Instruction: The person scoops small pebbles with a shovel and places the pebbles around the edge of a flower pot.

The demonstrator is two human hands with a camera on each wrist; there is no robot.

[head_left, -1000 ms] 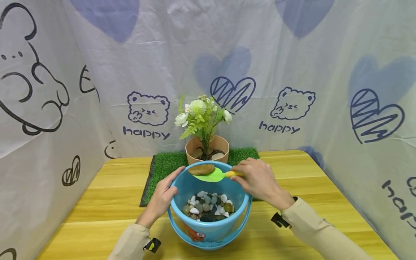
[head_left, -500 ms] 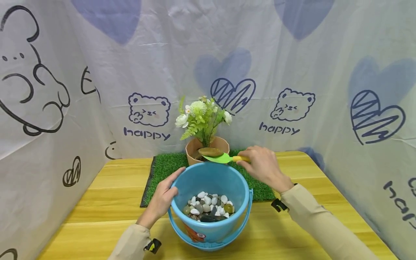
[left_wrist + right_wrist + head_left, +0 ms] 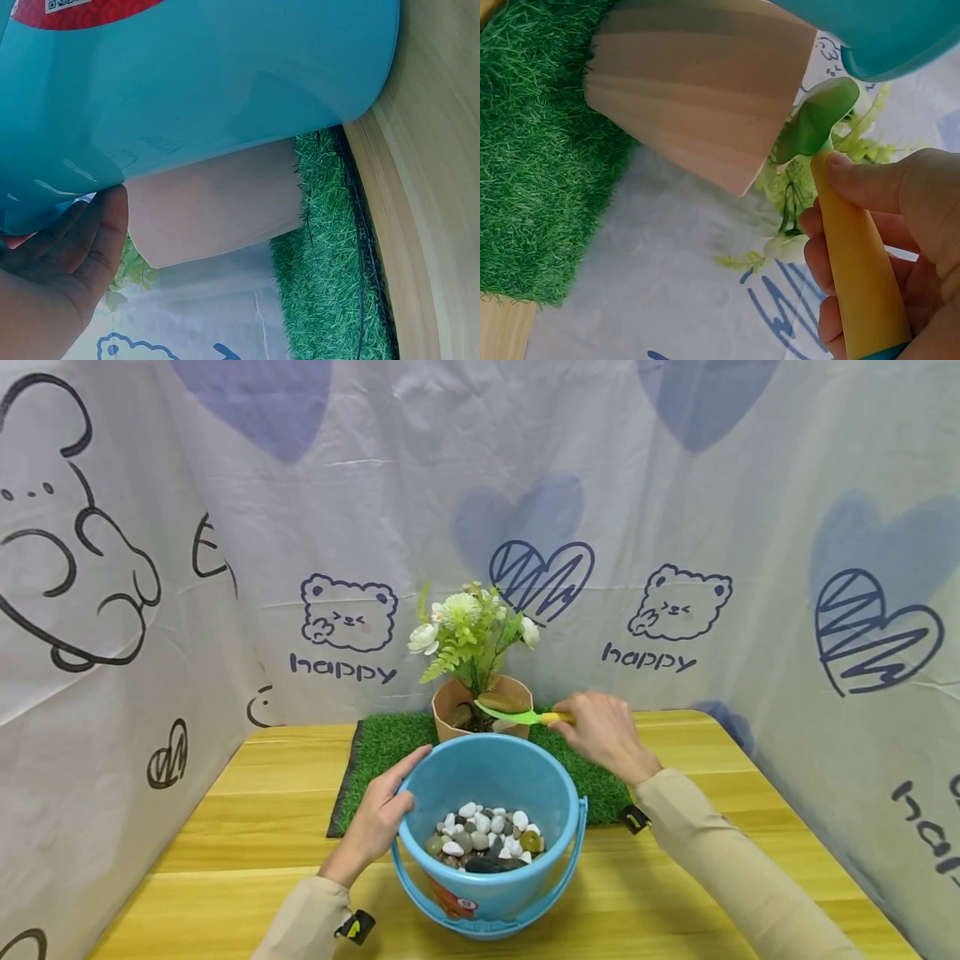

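My right hand (image 3: 603,733) grips the yellow handle of a toy shovel (image 3: 855,255) with a green blade. On the blade lies a brown oval stone (image 3: 503,702), above the opening of a peach flowerpot (image 3: 444,720). Dark filling and some stones show inside the pot around a leafy plant with white flowers (image 3: 472,635). My left hand (image 3: 372,818) holds the left rim of a blue bucket (image 3: 487,760), thumb over the edge and fingers along the outside. White, grey and dark pebbles (image 3: 480,837) cover the bucket's bottom. The right wrist view shows the blade beside the pot's rim.
The pot stands on a green artificial turf mat (image 3: 375,760) at the back of the wooden table (image 3: 247,810). In front of it stands the bucket, its handle (image 3: 487,929) hanging down at the front. Printed white cloth (image 3: 345,527) encloses the back and sides.
The shovel with the brown stone has moved away from me, from over the bucket to over the flowerpot. My left hand has stayed on the bucket's rim.
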